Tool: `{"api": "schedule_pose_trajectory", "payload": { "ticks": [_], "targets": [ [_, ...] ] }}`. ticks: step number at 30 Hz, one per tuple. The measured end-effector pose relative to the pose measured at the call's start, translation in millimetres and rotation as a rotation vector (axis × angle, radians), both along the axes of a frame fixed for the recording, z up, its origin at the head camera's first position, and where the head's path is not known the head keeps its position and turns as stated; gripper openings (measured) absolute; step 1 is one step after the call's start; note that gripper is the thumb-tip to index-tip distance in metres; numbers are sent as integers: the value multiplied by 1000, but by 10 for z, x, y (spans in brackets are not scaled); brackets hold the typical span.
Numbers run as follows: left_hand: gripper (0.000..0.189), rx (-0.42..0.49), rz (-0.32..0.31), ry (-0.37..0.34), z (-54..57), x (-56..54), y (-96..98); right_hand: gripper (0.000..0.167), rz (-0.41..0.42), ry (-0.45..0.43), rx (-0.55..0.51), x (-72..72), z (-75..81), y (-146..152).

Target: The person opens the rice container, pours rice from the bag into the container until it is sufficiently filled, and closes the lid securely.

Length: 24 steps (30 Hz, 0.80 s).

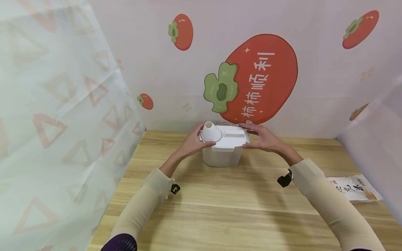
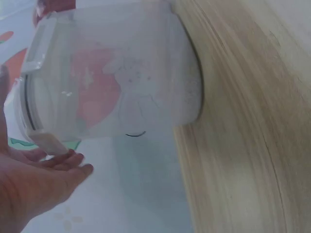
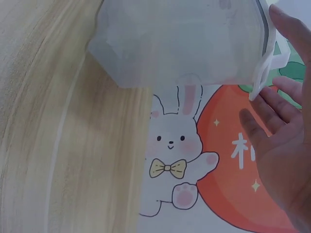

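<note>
A translucent plastic storage container (image 1: 221, 158) is upright at the back of the wooden table. On top sits its white lid (image 1: 231, 141), which has a recess at the right and a cone-shaped spout (image 1: 211, 132) at the left. My left hand (image 1: 192, 143) grips the lid's left end, thumb along the front edge. With my right hand (image 1: 265, 138) I hold the right end, thumb at the front corner and fingers towards the back. In the left wrist view, fingers (image 2: 73, 167) touch a side clip (image 2: 51, 143). The right wrist view shows fingers (image 3: 269, 109) at the opposite clip (image 3: 260, 80).
A white printed packet (image 1: 355, 188) lies at the right side of the wooden table (image 1: 213, 216). Directly behind the container rises a wall (image 1: 314, 104) printed with persimmons and a rabbit. Patterned sheets hang at the left (image 1: 62, 139) and right.
</note>
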<state>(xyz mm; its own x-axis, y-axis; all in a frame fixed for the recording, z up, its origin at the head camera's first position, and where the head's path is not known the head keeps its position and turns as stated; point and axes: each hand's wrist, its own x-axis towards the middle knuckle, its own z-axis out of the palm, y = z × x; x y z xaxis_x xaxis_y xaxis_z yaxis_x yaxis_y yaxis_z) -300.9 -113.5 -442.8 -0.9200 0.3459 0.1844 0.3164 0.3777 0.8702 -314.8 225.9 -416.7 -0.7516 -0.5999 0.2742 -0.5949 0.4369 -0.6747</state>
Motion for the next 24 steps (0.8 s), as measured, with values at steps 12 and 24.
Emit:
{"api": "schedule_pose_trajectory", "payload": {
  "ticks": [12,24],
  "targets": [
    [97,-4,60,58,-37,108,148,86,-18,90,103,-36,0,-102],
    [98,-15,96,28,-75,55,130,87,-114,134,102,86,-82,-155]
  ]
}}
